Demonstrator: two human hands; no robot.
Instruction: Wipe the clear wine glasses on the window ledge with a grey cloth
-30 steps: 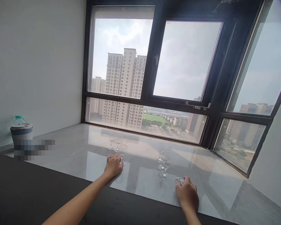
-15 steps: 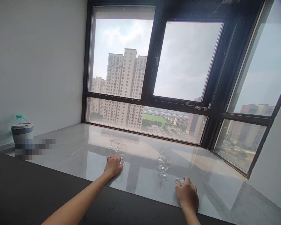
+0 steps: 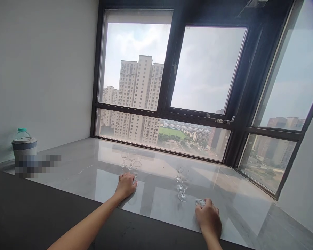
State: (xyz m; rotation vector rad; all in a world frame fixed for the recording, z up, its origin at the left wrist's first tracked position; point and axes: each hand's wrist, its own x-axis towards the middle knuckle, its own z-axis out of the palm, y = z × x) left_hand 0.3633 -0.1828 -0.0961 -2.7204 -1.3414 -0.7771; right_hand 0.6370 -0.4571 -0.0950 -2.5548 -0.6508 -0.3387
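Note:
My left hand (image 3: 126, 184) is closed around the lower part of a clear stemmed glass (image 3: 137, 164), whose bowl rises above my fingers. Just behind it, two more stemmed glasses (image 3: 124, 159) stand upright on the glossy grey ledge (image 3: 161, 201). My right hand (image 3: 209, 214) rests on the ledge farther right, its fingers closed on a whitish crumpled cloth (image 3: 199, 202), mostly hidden by the hand. Left of this hand, a row of three stemmed glasses (image 3: 183, 195) stands close together, apart from my fingers; their thin bowls are hard to make out.
A bucket-like container (image 3: 24, 147) with a dark band stands at the far left by the wall, a green-capped clear bottle (image 3: 22, 131) behind it. Dark-framed windows (image 3: 156, 113) border the ledge's back and right. The ledge's front edge drops to a dark surface (image 3: 28, 208).

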